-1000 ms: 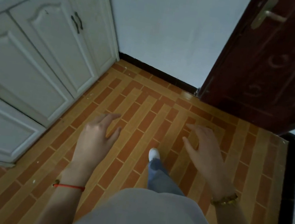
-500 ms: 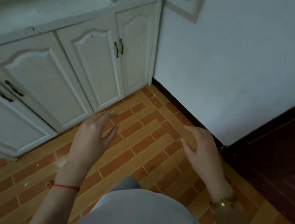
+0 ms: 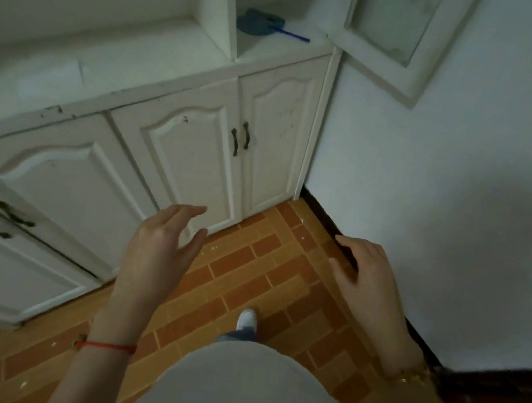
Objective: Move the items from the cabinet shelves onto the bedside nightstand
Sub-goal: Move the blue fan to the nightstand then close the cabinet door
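Bare fingers on the left hand and right hand are spread wide, holding nothing, above the brick floor. Up on the white cabinet shelf lies a blue thing, far from both hands.

We could not make out what the blue item on the cabinet shelf was; it was small and blurred. The top edge cut off the open glass door and the shelf compartment. Our torso hid most of the leg.
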### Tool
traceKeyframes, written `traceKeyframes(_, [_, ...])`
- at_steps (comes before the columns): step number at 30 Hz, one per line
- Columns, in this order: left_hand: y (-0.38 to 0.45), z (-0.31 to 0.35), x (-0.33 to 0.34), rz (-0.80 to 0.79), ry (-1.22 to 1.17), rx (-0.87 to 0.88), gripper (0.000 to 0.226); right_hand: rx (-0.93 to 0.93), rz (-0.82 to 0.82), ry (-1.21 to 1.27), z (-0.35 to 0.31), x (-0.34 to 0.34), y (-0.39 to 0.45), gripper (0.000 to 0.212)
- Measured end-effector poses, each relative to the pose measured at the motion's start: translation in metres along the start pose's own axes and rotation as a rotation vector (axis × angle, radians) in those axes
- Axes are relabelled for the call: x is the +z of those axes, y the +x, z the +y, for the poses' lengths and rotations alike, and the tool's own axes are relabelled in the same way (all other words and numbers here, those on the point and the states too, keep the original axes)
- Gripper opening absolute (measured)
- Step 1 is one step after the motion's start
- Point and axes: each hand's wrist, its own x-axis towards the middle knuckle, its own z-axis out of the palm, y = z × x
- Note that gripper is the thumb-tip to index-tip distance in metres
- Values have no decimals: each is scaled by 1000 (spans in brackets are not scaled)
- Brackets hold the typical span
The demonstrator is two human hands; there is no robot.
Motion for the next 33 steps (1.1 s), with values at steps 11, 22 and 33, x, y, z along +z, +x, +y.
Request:
traceKeyframes(11, [226, -18, 47, 16, 11, 73, 33, -3, 50, 20, 7, 9, 220, 33])
traceKeyframes(22, [405, 0, 128, 103, -18, -56, 35, -157, -11, 45, 66, 12, 450, 37])
traceKeyframes(33, [546, 19, 178, 241, 13, -242, 34, -412, -70, 89, 74, 13, 656, 35])
